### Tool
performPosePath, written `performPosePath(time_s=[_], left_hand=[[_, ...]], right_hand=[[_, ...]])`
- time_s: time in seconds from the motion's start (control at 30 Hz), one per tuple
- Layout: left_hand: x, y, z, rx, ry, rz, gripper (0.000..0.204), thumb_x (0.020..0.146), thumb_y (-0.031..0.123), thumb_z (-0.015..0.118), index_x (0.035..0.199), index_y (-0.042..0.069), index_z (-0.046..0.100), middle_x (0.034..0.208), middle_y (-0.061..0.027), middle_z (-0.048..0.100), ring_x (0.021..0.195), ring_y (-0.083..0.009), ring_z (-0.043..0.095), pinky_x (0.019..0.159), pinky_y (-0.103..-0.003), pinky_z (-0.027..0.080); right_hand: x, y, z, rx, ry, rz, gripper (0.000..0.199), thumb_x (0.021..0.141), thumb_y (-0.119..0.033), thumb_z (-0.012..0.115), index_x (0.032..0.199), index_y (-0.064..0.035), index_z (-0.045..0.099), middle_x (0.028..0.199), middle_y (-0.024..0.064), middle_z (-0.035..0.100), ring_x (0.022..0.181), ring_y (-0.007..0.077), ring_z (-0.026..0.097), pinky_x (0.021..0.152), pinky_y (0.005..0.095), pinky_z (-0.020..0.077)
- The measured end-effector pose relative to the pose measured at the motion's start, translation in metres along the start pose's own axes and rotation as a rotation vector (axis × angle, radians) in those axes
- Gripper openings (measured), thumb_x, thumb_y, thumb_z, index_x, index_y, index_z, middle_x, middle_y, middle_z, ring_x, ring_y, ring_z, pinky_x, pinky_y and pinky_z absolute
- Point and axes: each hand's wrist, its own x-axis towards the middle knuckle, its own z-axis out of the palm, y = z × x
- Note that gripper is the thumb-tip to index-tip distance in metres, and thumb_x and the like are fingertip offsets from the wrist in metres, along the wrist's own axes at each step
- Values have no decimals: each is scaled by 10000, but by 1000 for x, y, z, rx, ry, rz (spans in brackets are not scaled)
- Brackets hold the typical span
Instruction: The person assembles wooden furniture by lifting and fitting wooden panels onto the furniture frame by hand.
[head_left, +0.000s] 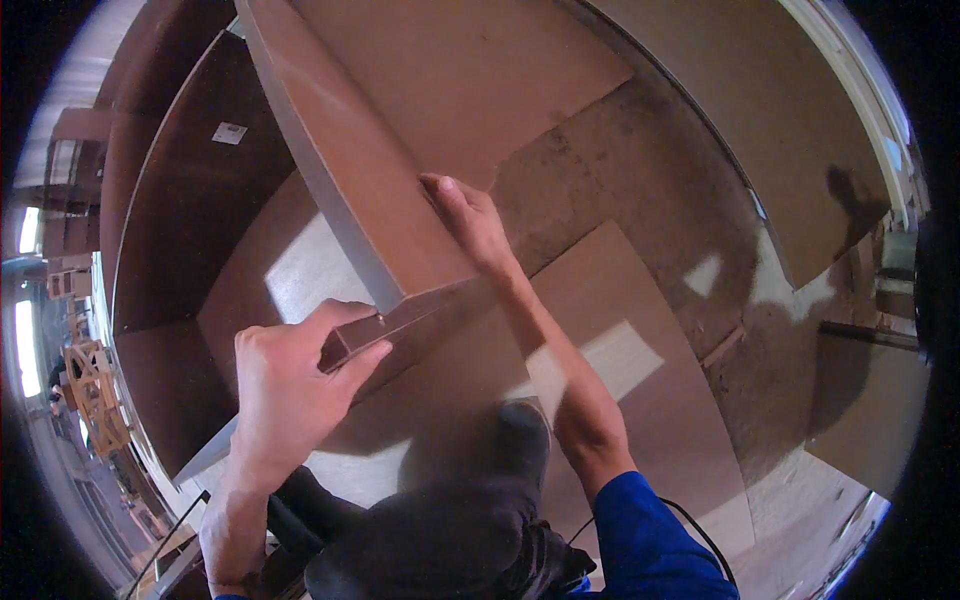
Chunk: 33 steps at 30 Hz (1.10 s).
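Note:
A long brown board [350,150] with a pale grey edge slants from the top toward the middle of the view. My right hand [468,222] holds this board along its right side, thumb upward; its other fingers are partly hidden. Just below the board's near corner is my left hand [295,375], its thumb and forefinger curved toward each other. At the forefinger's tip is a tiny shiny bit, too small to name. Whether the fingers touch the board's corner is hard to tell.
Dark brown panels [190,230] with a small white label [229,133] stand at the left like an open cabinet. A large flat brown sheet [640,400] lies on the floor near my feet. More panels [770,120] lean at the right. Wooden frames [95,395] stand at far left.

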Motion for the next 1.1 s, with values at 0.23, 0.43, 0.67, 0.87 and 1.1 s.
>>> performPosePath(time_s=[0.23, 0.43, 0.67, 0.87, 1.1], left_hand=[[7, -1, 5, -30, 5, -26, 221, 783, 154, 786, 964, 55, 708, 717, -123, 702, 624, -245, 698, 612, -303, 533], [5, 0, 1, -36, 46, 8, 211, 780, 142, 788, 962, 65, 712, 719, -126, 700, 625, -246, 697, 617, -308, 536], [2, -2, -1, 87, -19, 13, 240, 785, 213, 797, 975, 93, 713, 752, -95, 721, 645, -240, 707, 634, -304, 555], [1, 0, -2, 42, -13, 32, 242, 777, 185, 800, 967, 61, 714, 768, -118, 725, 680, -235, 724, 642, -299, 556], [9, 11, 2, 3, -69, 13, 259, 763, 159, 813, 959, 19, 716, 788, -141, 728, 694, -228, 733, 646, -292, 559]], right_hand=[[-1, 9, -8, 27, -26, -46, 543, 1011, -435, 516, 1273, 34, 599, 1134, 96, 674, 1065, 162, 589, 962, 295, 442], [1, 1, -4, 52, -16, 10, 535, 1007, -439, 516, 1257, 24, 611, 1107, 84, 675, 1027, 167, 592, 926, 304, 452], [-9, -5, -4, -226, 15, -71, 499, 1003, -411, 525, 1271, 3, 605, 1126, 97, 681, 1037, 168, 602, 929, 316, 459], [-17, -26, 3, -116, -12, -76, 494, 1012, -365, 520, 1281, 45, 577, 1211, 137, 647, 1089, 216, 611, 960, 321, 458], [-19, -22, -37, -150, 233, -123, 467, 1011, -297, 503, 1362, 11, 509, 1331, 117, 588, 1240, 215, 529, 1042, 351, 405]])
